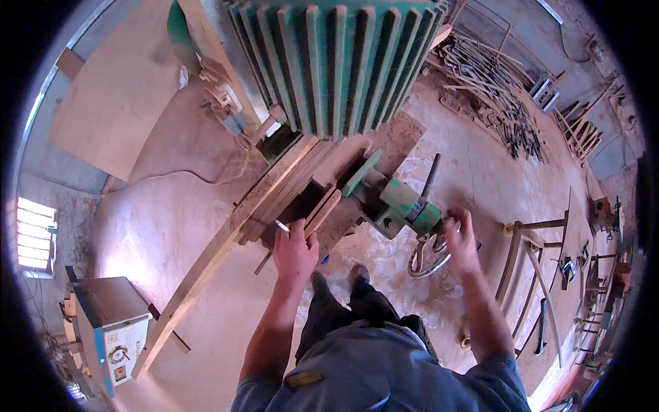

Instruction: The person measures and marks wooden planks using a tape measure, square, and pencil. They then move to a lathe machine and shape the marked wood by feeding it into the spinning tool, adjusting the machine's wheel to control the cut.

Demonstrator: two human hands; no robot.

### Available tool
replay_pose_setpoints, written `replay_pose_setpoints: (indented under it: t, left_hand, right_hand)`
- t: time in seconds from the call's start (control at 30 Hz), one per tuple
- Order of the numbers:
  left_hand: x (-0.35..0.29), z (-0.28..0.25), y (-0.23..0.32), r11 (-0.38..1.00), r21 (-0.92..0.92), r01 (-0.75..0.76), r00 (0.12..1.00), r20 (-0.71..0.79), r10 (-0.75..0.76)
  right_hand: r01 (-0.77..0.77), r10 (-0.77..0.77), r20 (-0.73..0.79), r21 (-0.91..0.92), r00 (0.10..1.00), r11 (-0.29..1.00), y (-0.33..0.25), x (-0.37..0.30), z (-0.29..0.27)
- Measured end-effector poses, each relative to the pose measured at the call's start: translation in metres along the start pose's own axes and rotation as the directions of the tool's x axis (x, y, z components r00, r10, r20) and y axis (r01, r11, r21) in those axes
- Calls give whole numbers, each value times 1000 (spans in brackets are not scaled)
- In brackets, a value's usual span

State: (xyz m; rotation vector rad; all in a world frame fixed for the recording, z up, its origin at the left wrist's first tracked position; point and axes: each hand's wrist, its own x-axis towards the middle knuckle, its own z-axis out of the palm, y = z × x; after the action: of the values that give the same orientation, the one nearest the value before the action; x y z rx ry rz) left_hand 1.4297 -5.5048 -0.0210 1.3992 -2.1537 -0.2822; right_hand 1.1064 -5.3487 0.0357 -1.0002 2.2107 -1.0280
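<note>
My left hand (295,248) is closed round the near end of a short wooden piece (322,212) on the machine's bed. A thin white stick like a cigarette (282,225) pokes out between its fingers. To the right, my right hand (461,233) grips the upper rim of a shiny metal handwheel (431,272), its fingers partly blurred. The wheel belongs to a green clamp (410,204) with a dark lever (431,176) standing up from it. The clamp's green plate (362,173) faces the wooden piece. Above hangs a ribbed green motor housing (336,72).
A long wooden beam (206,271) slants down to the left beside the machine. A metal box with a dial (123,343) stands at lower left. Wooden frame parts (528,254) are on the right. Scrap sticks (494,89) lie heaped at the back right. A cable (178,173) crosses the floor.
</note>
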Motion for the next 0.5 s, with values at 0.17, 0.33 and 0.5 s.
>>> replay_pose_setpoints:
  t: [0.17, 0.33, 0.5]
  left_hand:
    - [2, -2, 8, 1000, 30, -8, 1000, 8, 8]
    - [2, -1, 8, 1000, 22, 10, 1000, -10, -9]
    - [1, -4, 9, 999, 7, 43, 999, 20, -43]
  right_hand:
    - [175, -171, -52, 100, 984, 980, 13, 9, -15]
    - [96, -101, 68, 74, 993, 993, -15, 7, -13]
    - [317, -323, -25, -135, 946, 939, -8, 1, -15]
